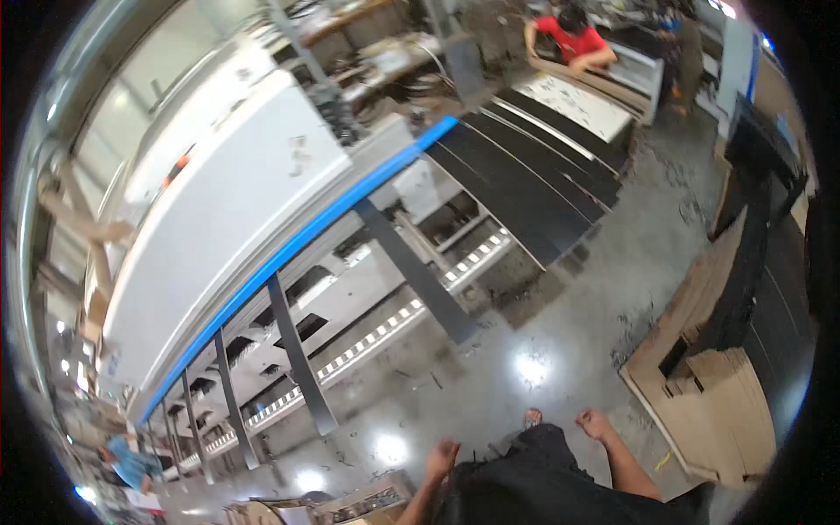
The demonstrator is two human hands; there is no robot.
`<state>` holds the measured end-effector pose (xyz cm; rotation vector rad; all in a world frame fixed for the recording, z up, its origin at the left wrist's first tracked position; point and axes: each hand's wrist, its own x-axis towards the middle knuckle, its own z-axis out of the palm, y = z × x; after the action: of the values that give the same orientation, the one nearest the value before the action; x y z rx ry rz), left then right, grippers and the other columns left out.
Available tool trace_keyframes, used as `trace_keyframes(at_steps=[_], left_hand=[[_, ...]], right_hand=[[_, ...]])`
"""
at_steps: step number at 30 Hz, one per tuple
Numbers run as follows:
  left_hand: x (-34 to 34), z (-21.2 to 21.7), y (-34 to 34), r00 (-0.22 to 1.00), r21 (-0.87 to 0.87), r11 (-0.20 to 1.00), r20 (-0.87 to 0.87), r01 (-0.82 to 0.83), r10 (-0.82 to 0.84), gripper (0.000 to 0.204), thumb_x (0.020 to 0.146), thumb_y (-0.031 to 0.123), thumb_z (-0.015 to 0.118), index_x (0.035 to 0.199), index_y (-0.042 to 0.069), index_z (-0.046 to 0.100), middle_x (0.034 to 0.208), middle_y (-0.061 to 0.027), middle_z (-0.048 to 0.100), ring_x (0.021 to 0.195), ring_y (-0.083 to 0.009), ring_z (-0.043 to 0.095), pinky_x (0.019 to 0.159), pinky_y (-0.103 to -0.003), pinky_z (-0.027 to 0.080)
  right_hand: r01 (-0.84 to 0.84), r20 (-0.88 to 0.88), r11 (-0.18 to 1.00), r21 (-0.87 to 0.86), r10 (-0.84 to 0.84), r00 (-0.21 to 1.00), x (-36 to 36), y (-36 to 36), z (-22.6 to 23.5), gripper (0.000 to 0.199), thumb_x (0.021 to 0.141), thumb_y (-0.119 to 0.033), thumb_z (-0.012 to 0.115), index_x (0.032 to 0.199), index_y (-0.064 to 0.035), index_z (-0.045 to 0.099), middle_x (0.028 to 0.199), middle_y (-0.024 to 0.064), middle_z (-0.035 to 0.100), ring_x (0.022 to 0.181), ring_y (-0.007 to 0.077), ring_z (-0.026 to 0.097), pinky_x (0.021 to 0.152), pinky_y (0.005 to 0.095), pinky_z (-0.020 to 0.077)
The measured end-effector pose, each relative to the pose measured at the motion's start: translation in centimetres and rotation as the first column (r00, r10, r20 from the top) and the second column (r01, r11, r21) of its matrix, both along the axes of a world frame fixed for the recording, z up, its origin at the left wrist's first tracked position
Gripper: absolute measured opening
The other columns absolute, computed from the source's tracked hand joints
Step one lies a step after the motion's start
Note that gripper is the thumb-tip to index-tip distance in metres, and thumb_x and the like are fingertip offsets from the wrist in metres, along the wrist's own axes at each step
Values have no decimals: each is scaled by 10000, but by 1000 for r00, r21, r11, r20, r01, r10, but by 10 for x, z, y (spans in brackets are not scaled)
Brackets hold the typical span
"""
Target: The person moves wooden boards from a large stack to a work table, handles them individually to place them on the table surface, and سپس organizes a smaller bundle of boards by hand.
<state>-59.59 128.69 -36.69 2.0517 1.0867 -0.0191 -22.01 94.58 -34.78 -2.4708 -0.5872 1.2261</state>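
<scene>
Both hands empty, hanging by dark trousers mid-stride: left hand [442,457] grip loose and apart, right hand [595,424] half-curled on nothing. Big saw machine [227,219] well ahead-left of hands, black panels [525,175] on its far end. Cardboard stack [709,394] nearest, just right of right hand, on floor [560,324].

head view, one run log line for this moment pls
left hand: open, empty, at side | right hand: open, empty, at side | ahead: long white machine with blue rail | right: cardboard stack on floor
</scene>
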Motion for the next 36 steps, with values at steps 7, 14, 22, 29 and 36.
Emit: trace_keyframes(at_steps=[7,14,22,29,36], left_hand=[[250,144,119,959,200,950,199,-242,202,340,1009,335,686,1126,20,743,1022,-247,762,953,-385,749,863,-444,579],[424,194,154,859,121,954,476,-274,187,327,1018,287,710,1175,0,720,952,-150,774,870,-227,736,837,-354,567],[629,132,176,776,-20,974,601,-227,193,294,1013,259,719,1162,6,720,967,-134,764,894,-219,734,844,-350,572],[810,147,164,764,-300,948,585,-106,271,269,998,194,742,1203,22,710,989,-121,784,865,-164,737,776,-320,570],[954,141,125,908,-255,967,403,-8,114,396,999,322,729,1224,1,668,1008,-169,772,905,-306,771,803,-400,596]], right_hand=[[316,31,861,399,-357,934,103,41,60,346,1007,-367,667,1074,-31,716,965,164,770,897,317,753,815,409,577],[135,270,743,655,-398,877,247,149,154,272,971,-277,725,1100,-38,738,970,166,763,904,311,751,754,386,569],[21,454,831,555,-324,830,411,226,193,265,947,-279,744,1059,-39,743,1017,165,755,924,357,722,801,432,566],[-12,637,914,406,-274,721,627,257,195,404,934,-332,764,1173,-17,679,1152,219,696,1092,424,650,937,481,516],[-12,543,995,97,-43,839,816,299,115,739,914,-585,728,1306,35,634,1265,256,679,1183,435,633,992,505,519]])
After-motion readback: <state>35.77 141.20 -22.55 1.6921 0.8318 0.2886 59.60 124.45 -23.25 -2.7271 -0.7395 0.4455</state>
